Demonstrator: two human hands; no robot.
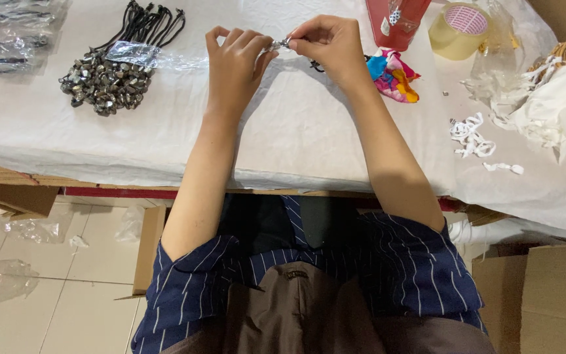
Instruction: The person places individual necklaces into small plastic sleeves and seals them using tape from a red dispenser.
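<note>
Over white table [296,131], silver trinket [278,44] pinched between left hand [236,56] and right hand [325,42].

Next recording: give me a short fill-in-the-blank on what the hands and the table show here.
1. Both hands, left hand and right hand, pinch one small ___ metal piece between them.
2. The bundle of black cords with grey metal beads lies to the person's ___.
3. The roll of beige tape sits on the ___ table covering.

Missing words: silver; left; white
</note>
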